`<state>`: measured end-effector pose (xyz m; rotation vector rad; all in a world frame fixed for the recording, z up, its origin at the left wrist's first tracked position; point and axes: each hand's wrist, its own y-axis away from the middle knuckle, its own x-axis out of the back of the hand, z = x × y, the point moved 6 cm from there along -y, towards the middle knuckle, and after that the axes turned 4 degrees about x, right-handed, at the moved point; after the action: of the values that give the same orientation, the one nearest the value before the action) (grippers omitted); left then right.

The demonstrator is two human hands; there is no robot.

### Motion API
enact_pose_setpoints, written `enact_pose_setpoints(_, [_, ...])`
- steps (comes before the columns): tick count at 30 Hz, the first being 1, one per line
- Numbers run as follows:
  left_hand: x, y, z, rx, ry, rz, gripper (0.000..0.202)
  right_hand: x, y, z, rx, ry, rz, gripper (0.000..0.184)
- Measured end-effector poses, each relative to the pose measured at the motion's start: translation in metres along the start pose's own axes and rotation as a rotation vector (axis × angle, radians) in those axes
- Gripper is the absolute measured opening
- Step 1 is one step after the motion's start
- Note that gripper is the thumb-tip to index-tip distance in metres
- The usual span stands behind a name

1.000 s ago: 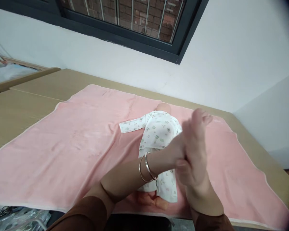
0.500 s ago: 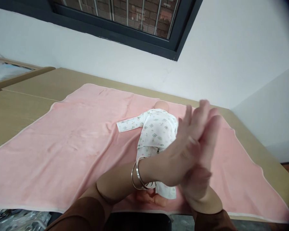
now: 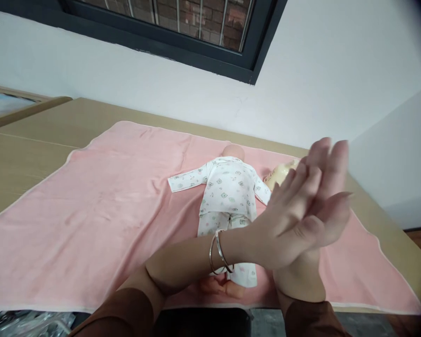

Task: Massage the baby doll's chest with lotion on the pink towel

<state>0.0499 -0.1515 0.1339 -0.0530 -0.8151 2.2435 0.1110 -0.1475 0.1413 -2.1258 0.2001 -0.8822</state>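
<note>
My left hand [image 3: 287, 222], with silver bangles [image 3: 220, 252] on its wrist, lies palm to palm against my right hand [image 3: 331, 196]. Both have their fingers stretched out, and no object shows between them. They are raised above the right part of a pink blanket [image 3: 115, 201]. Below and left of them, a baby doll [image 3: 228, 187] in a white printed top and trousers lies on the blanket with its arms spread. My left forearm hides part of its legs. Beyond my fingers, a shiny cream-yellow object [image 3: 279, 174] is partly covered, and its kind is unclear.
The blanket lies on a wooden table [image 3: 31, 150] against a white wall [image 3: 312, 70] with a dark-framed window [image 3: 196, 49]. A wooden-edged tray or box [image 3: 28, 110] stands at far left. Clear plastic bags [image 3: 38, 323] lie below the front edge.
My joined hands have moved right and slid against each other. The doll's arm at right and the cream-yellow object have come into view. The doll lies as before.
</note>
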Motion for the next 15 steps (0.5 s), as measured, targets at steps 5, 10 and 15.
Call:
enact_pose_setpoints(5, [0.007,-0.004,-0.013,0.044,0.038,0.075,0.08,-0.003,-0.004,0.015,-0.067,-0.308,0.196,0.062])
enact_pose_setpoints(10, [0.068,-0.008,-0.016,0.126,0.151,0.428,0.068,-0.059,0.006,-0.018,0.073,-0.254,-0.052,0.066])
enact_pose_setpoints(15, [0.143,-0.005,-0.044,0.157,0.305,0.827,0.06,-0.094,0.006,-0.015,0.14,-0.341,-0.262,0.07])
